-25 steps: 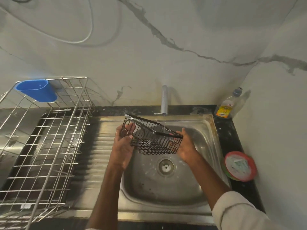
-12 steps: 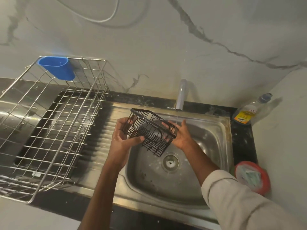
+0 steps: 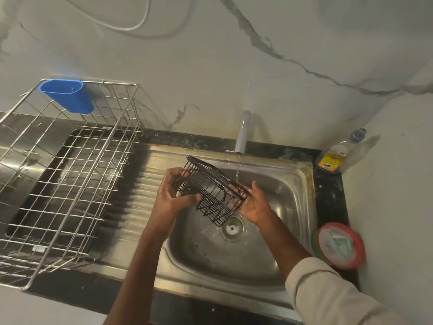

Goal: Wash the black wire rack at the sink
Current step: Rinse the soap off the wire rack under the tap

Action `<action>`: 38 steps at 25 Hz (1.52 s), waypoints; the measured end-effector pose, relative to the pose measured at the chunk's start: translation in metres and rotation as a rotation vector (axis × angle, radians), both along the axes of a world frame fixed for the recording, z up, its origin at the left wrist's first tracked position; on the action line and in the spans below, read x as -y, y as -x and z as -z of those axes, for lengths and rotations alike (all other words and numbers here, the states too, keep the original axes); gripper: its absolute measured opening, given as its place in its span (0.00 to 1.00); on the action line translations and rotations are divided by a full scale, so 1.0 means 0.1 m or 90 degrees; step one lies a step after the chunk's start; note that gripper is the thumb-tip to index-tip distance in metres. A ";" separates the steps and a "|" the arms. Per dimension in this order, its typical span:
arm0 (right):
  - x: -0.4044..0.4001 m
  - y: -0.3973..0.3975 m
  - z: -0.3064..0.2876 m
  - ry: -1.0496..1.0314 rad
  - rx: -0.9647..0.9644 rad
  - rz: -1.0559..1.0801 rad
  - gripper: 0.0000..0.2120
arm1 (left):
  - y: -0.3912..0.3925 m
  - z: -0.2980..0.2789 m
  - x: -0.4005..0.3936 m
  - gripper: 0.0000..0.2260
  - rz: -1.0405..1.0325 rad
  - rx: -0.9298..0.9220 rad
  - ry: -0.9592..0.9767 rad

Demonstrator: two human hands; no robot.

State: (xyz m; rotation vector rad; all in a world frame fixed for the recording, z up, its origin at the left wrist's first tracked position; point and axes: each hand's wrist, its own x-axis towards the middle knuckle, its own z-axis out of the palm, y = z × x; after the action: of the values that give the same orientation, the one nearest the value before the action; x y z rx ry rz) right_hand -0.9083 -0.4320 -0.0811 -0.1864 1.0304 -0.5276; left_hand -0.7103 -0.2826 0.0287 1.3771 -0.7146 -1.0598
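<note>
A small black wire rack (image 3: pixel 212 192), box-shaped, hangs tilted above the steel sink (image 3: pixel 290 179), its open side turned toward me. My left hand (image 3: pixel 171 195) grips its left end, thumb across the front wires. My right hand (image 3: pixel 254 205) holds the right end from below and behind. A thin stream of water falls from the grey tap (image 3: pixel 242 134) just past the rack's far right corner. The drain (image 3: pixel 232 228) lies directly under the rack.
A large silver wire dish rack (image 3: pixel 70 181) with a blue plastic cup (image 3: pixel 68 95) stands on the drainboard at left. A dish-soap bottle (image 3: pixel 337 156) sits in the back right corner. A red-rimmed round tub (image 3: pixel 339 245) rests on the black counter at right.
Both hands have turned the black rack so its right end dips lower and its open side faces me. Water now shows running from the tap. My head view shifted left and up.
</note>
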 end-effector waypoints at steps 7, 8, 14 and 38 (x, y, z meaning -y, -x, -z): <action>-0.11 0.33 0.01 0.021 -0.028 -0.010 0.29 | 0.13 0.00 0.06 0.32 0.031 0.024 -0.030; -0.13 0.36 0.00 0.025 -0.030 -0.008 0.28 | 0.14 0.00 0.05 0.32 0.032 0.021 -0.031; -0.30 0.55 0.10 0.035 -0.048 -0.008 0.24 | 0.21 0.00 0.02 0.27 0.050 0.008 -0.031; 0.50 -0.36 0.14 0.069 -0.039 -0.047 0.39 | 0.01 -0.12 -0.12 0.32 0.018 0.152 0.015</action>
State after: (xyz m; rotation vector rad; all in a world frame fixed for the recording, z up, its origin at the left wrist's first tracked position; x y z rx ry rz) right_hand -0.8726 -0.4821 -0.0954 -0.3372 1.0516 -0.5135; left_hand -0.7118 -0.2709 0.0403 1.4920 -0.9195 -0.9141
